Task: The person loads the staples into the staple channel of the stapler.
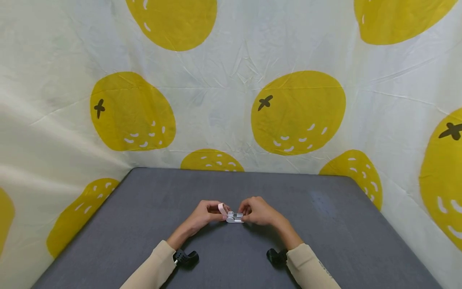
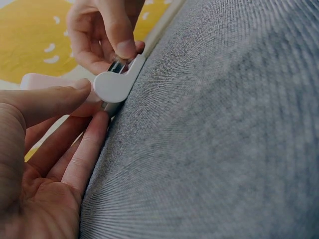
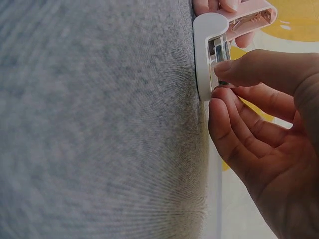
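Observation:
A small stapler (image 1: 230,220) with a white base and a pink lid sits on the grey tabletop, its lid swung up. My left hand (image 1: 205,216) holds it at the lid end, thumb on the pink lid (image 2: 47,82) and fingers beneath. From the other end my right hand (image 1: 260,211) pinches the stapler, its thumb on the metal staple channel (image 3: 219,52) and its fingertips by the tip of the white base (image 3: 203,74). Whether loose staples lie under the right thumb is hidden.
The grey padded tabletop (image 1: 223,257) stretches around both hands. Behind it and at its sides hangs a white cloth (image 1: 216,112) printed with yellow fruit. Black wrist cameras sit on the left wrist (image 1: 185,258) and right wrist (image 1: 277,257), close above the table.

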Tool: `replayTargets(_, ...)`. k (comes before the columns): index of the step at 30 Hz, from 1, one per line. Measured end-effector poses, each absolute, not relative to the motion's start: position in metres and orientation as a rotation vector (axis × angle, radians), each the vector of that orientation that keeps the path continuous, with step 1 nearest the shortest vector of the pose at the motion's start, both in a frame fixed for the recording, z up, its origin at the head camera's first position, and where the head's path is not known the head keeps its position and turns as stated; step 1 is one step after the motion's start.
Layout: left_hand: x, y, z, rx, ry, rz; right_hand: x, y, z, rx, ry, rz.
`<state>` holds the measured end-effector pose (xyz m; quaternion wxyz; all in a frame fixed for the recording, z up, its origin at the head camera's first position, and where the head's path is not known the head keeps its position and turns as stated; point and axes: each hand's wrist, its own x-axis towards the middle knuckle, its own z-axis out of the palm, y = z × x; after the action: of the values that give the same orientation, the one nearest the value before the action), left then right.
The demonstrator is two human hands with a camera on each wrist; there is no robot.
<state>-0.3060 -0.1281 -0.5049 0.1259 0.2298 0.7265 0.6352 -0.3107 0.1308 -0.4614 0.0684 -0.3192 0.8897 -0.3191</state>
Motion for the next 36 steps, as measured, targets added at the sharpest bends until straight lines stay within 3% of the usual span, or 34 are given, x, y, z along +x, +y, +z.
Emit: replayTargets(36, -0.3079, -0.1272, -0.5083, 0.655, 2.161, 1.846, -0.3055, 0.1263, -0.4599, -0.956, 2.730, -0.947)
